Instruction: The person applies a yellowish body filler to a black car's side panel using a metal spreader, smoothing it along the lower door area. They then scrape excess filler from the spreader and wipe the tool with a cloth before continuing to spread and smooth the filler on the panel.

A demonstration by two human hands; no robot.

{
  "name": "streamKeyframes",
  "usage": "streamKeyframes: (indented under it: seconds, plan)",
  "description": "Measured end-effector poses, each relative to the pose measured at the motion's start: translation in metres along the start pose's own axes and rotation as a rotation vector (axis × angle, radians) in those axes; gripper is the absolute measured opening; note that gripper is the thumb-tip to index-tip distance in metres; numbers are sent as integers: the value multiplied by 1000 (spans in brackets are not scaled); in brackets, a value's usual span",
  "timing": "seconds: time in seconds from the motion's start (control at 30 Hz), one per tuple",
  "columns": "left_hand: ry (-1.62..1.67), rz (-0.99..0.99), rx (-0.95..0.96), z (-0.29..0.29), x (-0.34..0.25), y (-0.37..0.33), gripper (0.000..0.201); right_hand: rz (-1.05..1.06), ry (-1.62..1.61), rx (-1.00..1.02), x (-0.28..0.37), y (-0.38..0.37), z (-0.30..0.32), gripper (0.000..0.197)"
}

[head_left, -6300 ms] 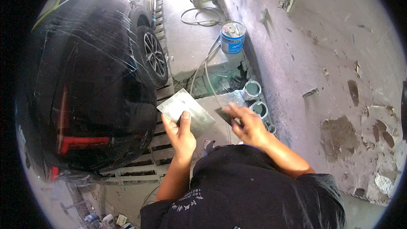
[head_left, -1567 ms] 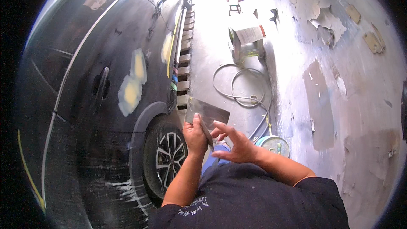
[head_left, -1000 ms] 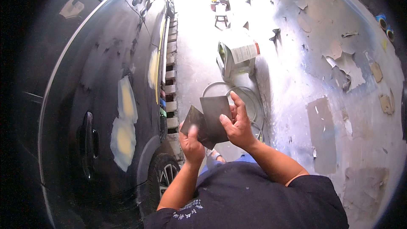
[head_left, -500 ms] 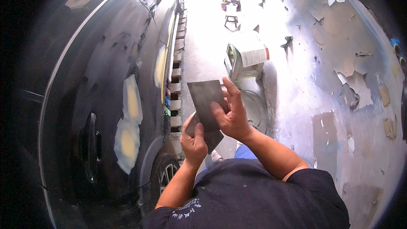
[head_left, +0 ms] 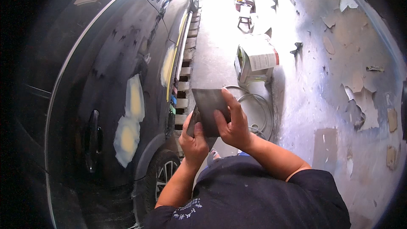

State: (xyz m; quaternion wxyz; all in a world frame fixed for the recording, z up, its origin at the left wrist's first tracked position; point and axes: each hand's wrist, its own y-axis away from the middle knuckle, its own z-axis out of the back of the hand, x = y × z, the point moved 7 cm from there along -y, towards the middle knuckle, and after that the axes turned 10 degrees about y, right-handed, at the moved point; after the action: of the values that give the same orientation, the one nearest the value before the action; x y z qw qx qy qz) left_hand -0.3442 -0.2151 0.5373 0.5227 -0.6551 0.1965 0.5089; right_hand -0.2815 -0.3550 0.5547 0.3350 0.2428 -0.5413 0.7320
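In front of my torso, both hands grip dark grey sheets that look like sandpaper. My right hand [head_left: 235, 128] pinches the upper sheet [head_left: 208, 104] along its right side, thumb on its face and fingers behind. My left hand [head_left: 194, 146] is closed on a second dark sheet [head_left: 192, 123] at the lower left, its thumb pointing up. The upper sheet overlaps and partly hides this second piece. To my left stands a black car [head_left: 110, 80] with two pale sanded patches with yellowish centres, an upper patch [head_left: 135, 99] and a lower patch [head_left: 128, 141], near a door handle [head_left: 92, 140].
A rectangular metal can [head_left: 262, 59] lies ahead, with a coiled hose [head_left: 266, 112] nearer. Farther off is a small stool [head_left: 244, 20]. On the right runs a wall [head_left: 339, 59] with peeling paint and a protruding bracket [head_left: 296, 48]. A slotted floor strip [head_left: 183, 85] borders the car.
The upper sheet and my right hand have come slightly down, so the sheet covers more of the second piece. The surroundings have shifted a little as the view moved.
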Motion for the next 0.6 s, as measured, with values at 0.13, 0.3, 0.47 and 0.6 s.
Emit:
streamKeyframes:
  seconds: [0.13, 0.3, 0.47, 0.6]
  plan:
    - [-33, 52, 66, -17, 6, 5, 30, 56, 13, -17, -3, -17, 13, 58]
    - [157, 168, -33, -25, 11, 7, 31, 35, -51, 26, -18, -20, 20, 57]
    - [72, 137, -54, -24, 5, -7, 31, 34, 82, 82, -19, 0, 26, 56]
    - [-68, 63, 27, -31, 6, 0, 31, 170, 101, 17, -2, -21, 26, 54]
